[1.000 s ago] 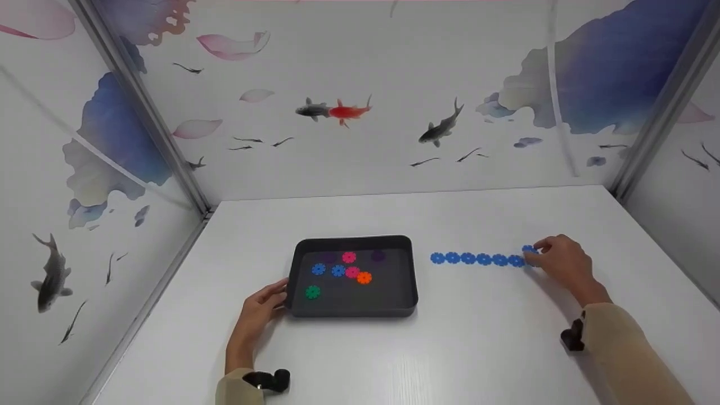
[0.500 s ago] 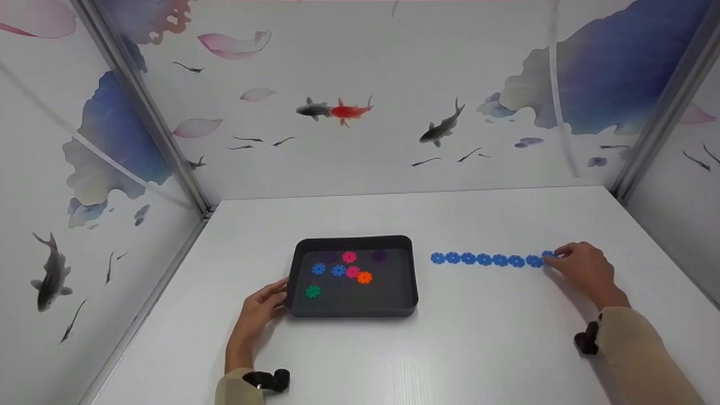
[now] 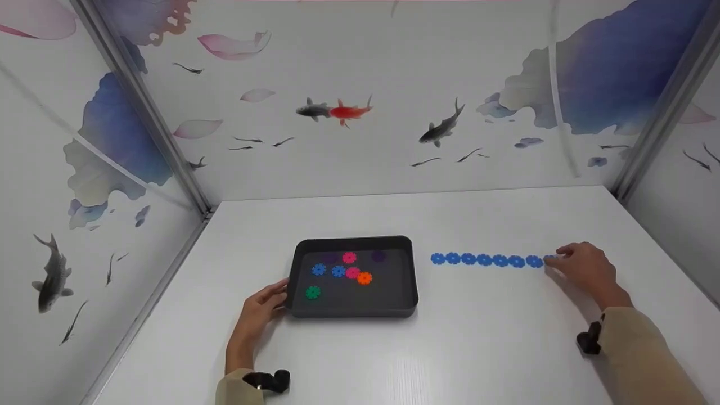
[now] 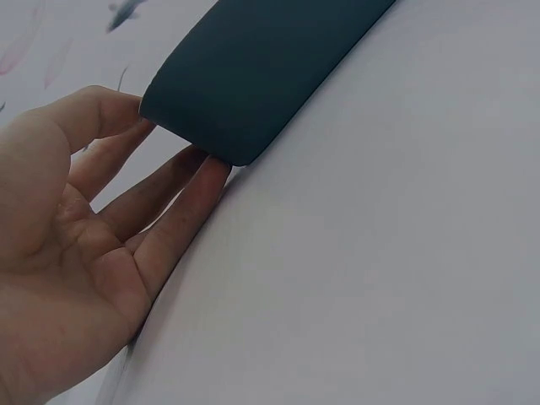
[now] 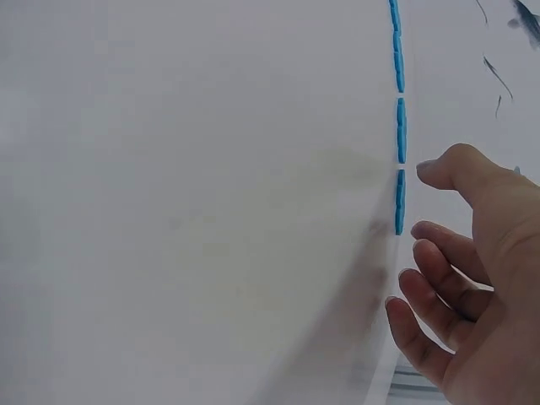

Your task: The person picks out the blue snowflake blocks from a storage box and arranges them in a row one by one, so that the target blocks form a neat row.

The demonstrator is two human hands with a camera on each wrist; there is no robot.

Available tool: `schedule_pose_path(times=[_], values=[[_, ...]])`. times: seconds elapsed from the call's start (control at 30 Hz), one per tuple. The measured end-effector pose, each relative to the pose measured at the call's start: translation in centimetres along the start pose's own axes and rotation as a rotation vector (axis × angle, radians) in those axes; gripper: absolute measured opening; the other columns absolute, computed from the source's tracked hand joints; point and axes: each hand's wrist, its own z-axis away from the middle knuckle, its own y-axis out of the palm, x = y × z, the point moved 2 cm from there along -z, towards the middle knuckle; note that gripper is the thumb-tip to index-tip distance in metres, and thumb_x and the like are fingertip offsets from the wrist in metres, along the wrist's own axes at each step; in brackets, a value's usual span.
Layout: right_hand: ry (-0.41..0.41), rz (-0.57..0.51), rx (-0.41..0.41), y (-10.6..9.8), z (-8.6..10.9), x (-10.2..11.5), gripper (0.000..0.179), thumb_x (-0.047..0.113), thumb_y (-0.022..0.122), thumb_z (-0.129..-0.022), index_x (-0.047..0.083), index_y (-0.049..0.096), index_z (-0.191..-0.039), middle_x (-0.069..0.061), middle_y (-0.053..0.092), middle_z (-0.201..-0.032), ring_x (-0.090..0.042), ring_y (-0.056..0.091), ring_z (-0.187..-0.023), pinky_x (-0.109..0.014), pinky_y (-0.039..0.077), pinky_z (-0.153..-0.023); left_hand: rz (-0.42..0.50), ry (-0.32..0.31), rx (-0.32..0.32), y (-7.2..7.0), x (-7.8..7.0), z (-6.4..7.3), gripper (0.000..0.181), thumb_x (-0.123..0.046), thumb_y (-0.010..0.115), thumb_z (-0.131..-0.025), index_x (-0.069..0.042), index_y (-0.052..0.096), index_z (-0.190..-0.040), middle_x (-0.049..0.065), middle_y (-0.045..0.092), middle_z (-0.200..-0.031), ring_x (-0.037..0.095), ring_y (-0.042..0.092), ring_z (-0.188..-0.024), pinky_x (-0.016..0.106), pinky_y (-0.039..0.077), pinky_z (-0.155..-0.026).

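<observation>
In the head view, blue snowflake discs (image 3: 485, 259) lie in a straight row on the table. My right hand (image 3: 588, 274) is at the row's right end, where its thumb partly covers the last blue disc (image 5: 400, 202). The right wrist view shows that disc lying on the tabletop, with my thumb and fingers spread apart beside it. My left hand (image 3: 260, 310) touches the left end of the dark tray (image 3: 351, 312). The left wrist view shows its thumb near the rim and its fairly straight fingers (image 4: 181, 224) against the lower edge.
Inside the tray lie loose discs: blue (image 3: 319, 269), pink (image 3: 349, 257), orange (image 3: 364, 278), green (image 3: 313, 292) and dark purple (image 3: 378, 256). The white table (image 3: 450, 354) meets a patterned back wall (image 3: 365, 163). Side walls with metal posts (image 3: 647, 124) stand left and right.
My right hand has moved right from the former end of the row, and another blue disc now lies flat in line there. The left hand and tray have stayed put.
</observation>
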Motion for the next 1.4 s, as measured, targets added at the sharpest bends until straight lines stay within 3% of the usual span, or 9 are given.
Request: schedule_pose_path(times=[0.13, 0.27, 0.33, 0.43, 0.53, 0.63, 0.87, 1.13, 1.4], values=[[0.008, -0.031, 0.007, -0.2, -0.1, 1.0, 0.067, 0.048, 0.061, -0.095, -0.009, 0.056, -0.131, -0.036, 0.055, -0.125, -0.051, 0.052, -0.114, -0.066, 0.044, -0.095, -0.011, -0.005, -0.004, 0.0, 0.0, 0.0, 0.039, -0.014, 0.058, -0.100, -0.011, 0.061, -0.139, 0.018, 0.057, -0.144, 0.028, 0.062, -0.123, 0.040, 0.053, -0.104], [-0.033, -0.066, -0.033, -0.4, -0.2, 2.8, 0.066, 0.048, 0.062, -0.095, -0.008, 0.058, -0.131, -0.034, 0.057, -0.123, -0.047, 0.054, -0.110, -0.061, 0.048, -0.094, -0.011, -0.006, -0.005, 0.0, -0.1, -0.1, 0.039, -0.014, 0.058, -0.100, -0.011, 0.061, -0.139, 0.017, 0.057, -0.144, 0.028, 0.062, -0.123, 0.040, 0.053, -0.104], [-0.055, -0.094, -0.055, -0.3, -0.2, 3.9, 0.064, 0.047, 0.063, -0.095, -0.007, 0.059, -0.129, -0.032, 0.058, -0.120, -0.043, 0.056, -0.106, -0.055, 0.052, -0.090, -0.010, -0.013, -0.008, 0.0, -0.2, -0.1, 0.038, -0.014, 0.058, -0.100, -0.012, 0.061, -0.138, 0.017, 0.058, -0.144, 0.027, 0.062, -0.123, 0.040, 0.053, -0.104], [-0.071, -0.162, -0.058, 0.1, -0.3, 5.6, 0.064, 0.049, 0.063, -0.095, -0.004, 0.061, -0.130, -0.028, 0.061, -0.118, -0.036, 0.058, -0.103, -0.035, 0.057, -0.082, -0.011, -0.015, -0.012, 0.0, -0.2, 0.0, 0.038, -0.014, 0.058, -0.100, -0.011, 0.061, -0.138, 0.017, 0.058, -0.144, 0.027, 0.062, -0.122, 0.039, 0.053, -0.103], [-0.074, -0.238, -0.031, 0.6, -0.3, 7.2, 0.066, 0.054, 0.059, -0.096, -0.001, 0.059, -0.134, -0.025, 0.062, -0.121, -0.033, 0.059, -0.106, -0.018, 0.053, -0.077, -0.003, -0.017, -0.014, 0.0, -0.2, 0.0, 0.038, -0.014, 0.058, -0.100, -0.012, 0.062, -0.137, 0.017, 0.059, -0.143, 0.027, 0.063, -0.121, 0.039, 0.054, -0.103], [-0.100, -0.285, -0.007, 1.2, -0.1, 8.7, 0.068, 0.055, 0.059, -0.096, 0.002, 0.057, -0.137, -0.022, 0.062, -0.124, -0.032, 0.058, -0.110, -0.013, 0.050, -0.075, -0.001, -0.019, -0.010, 0.0, -0.2, 0.0, 0.038, -0.014, 0.058, -0.100, -0.012, 0.062, -0.137, 0.017, 0.058, -0.144, 0.026, 0.063, -0.121, 0.039, 0.054, -0.102], [-0.176, -0.324, 0.018, 2.3, 0.4, 12.4, 0.065, 0.052, 0.064, -0.094, 0.006, 0.057, -0.139, -0.018, 0.063, -0.123, -0.033, 0.057, -0.116, -0.021, 0.052, -0.080, 0.002, -0.026, -0.005, 0.1, 0.0, 0.0, 0.039, -0.014, 0.057, -0.100, -0.012, 0.061, -0.139, 0.017, 0.057, -0.145, 0.028, 0.061, -0.125, 0.040, 0.053, -0.105], [-0.189, -0.353, 0.097, 3.6, 0.6, 15.8, 0.068, 0.053, 0.066, -0.092, 0.008, 0.054, -0.142, -0.019, 0.059, -0.137, -0.037, 0.055, -0.127, -0.048, 0.055, -0.100, 0.020, -0.013, 0.006, 0.1, 0.3, -0.2, 0.038, -0.013, 0.057, -0.100, -0.011, 0.061, -0.138, 0.017, 0.057, -0.145, 0.029, 0.061, -0.126, 0.040, 0.052, -0.106], [-0.223, -0.381, 0.162, 5.1, 0.7, 19.3, 0.065, 0.048, 0.069, -0.091, 0.008, 0.054, -0.141, -0.020, 0.055, -0.143, -0.038, 0.051, -0.134, -0.053, 0.049, -0.107, 0.020, -0.009, 0.007, 0.1, 0.0, 0.0, 0.039, -0.014, 0.058, -0.100, -0.012, 0.061, -0.139, 0.017, 0.057, -0.145, 0.028, 0.061, -0.125, 0.043, 0.051, -0.107]])
